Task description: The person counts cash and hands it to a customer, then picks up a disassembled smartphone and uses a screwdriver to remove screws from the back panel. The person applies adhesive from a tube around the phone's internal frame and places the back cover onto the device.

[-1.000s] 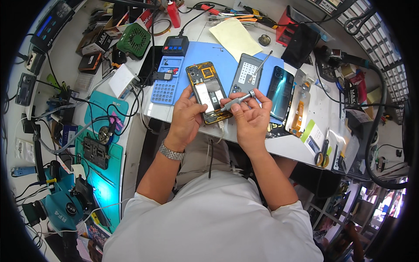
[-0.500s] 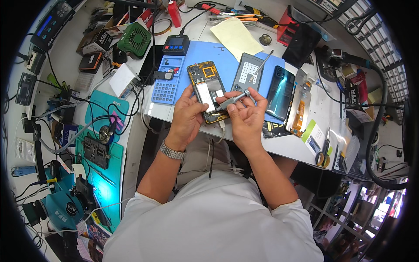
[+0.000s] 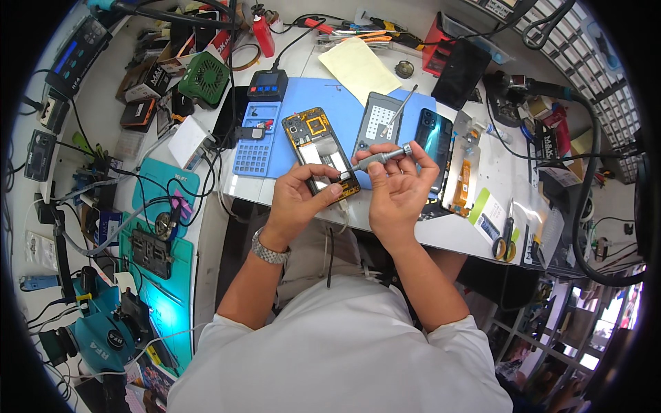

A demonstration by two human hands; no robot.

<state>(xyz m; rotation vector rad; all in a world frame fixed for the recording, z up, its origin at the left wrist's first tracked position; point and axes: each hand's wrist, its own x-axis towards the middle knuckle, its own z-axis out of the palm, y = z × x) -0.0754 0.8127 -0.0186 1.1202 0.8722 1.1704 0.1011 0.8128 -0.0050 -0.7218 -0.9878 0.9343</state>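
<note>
My left hand (image 3: pixel 297 203) grips the lower part of an opened phone (image 3: pixel 306 131), with fingers bent over its inner face beside the battery. The phone shows a dark frame with orange-yellow parts. My right hand (image 3: pixel 398 199) is closed on a thick grey screwdriver-like tool (image 3: pixel 377 157), held slanting, its tip near the phone's lower inner part; the exact contact point is too small to tell. Just behind lies a grey back cover (image 3: pixel 365 134) with a thin metal tool (image 3: pixel 403 103) across it. A teal phone (image 3: pixel 429 127) lies to the right.
Under these is a blue mat (image 3: pixel 342 103), with a parts tray (image 3: pixel 251 156) at its left. Around are a yellow cloth (image 3: pixel 354 65), a green fan (image 3: pixel 203 77), scissors (image 3: pixel 508 234), an orange flex part (image 3: pixel 461 179), cables, and a teal microscope (image 3: pixel 96 327) at lower left.
My left index finger has moved from the phone's side onto its inner face by the tool tip. The phone has shifted slightly left. The whole view has shifted a little.
</note>
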